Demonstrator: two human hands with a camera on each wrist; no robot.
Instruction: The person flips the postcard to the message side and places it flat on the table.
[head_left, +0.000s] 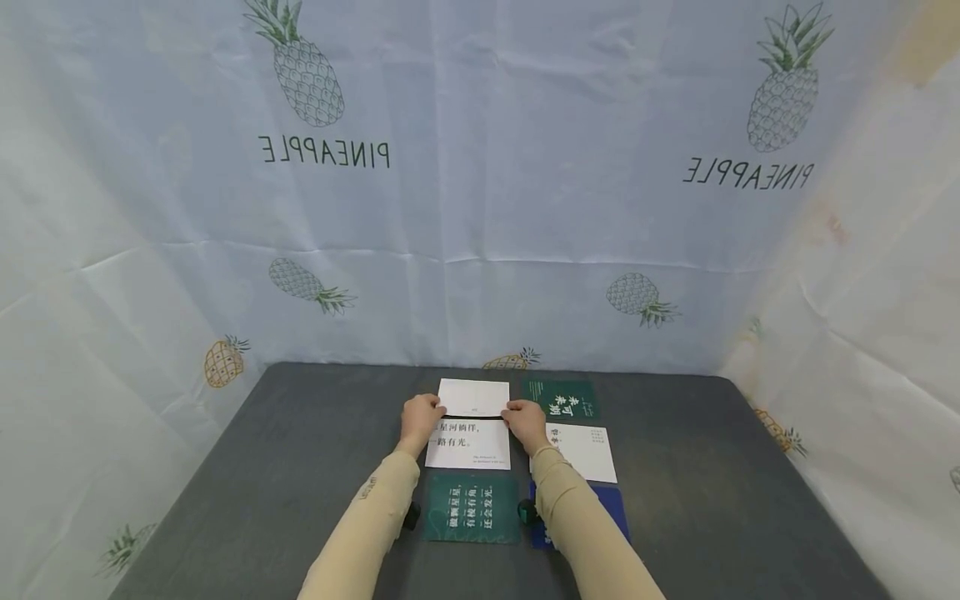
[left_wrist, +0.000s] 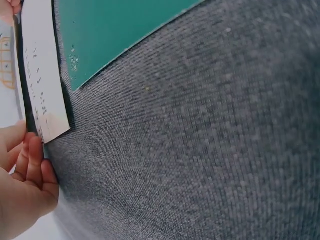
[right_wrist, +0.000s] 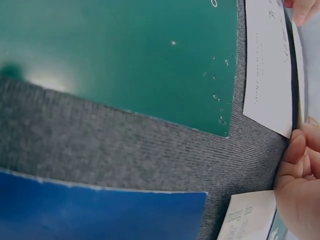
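My left hand [head_left: 420,421] pinches the left edge of a plain white card [head_left: 474,397] near its front corner. On the opposite edge, my right hand [head_left: 527,423] pinches the same card between thumb and fingers. Seen from the right wrist, the card stands thin and edge-on at the fingertips [right_wrist: 296,145]. Just in front of it lies a white card with black printed characters [head_left: 468,457], close below both hands. A green card with white writing [head_left: 438,521] lies nearer, between the forearms.
Right of the middle column lie a second green card [head_left: 581,400] at the back, another white card [head_left: 585,450], and a blue card [head_left: 613,504] partly hidden by the right sleeve. All rest on a dark grey table [head_left: 300,483]. Pineapple-print curtains [head_left: 480,208] hang behind and at both sides.
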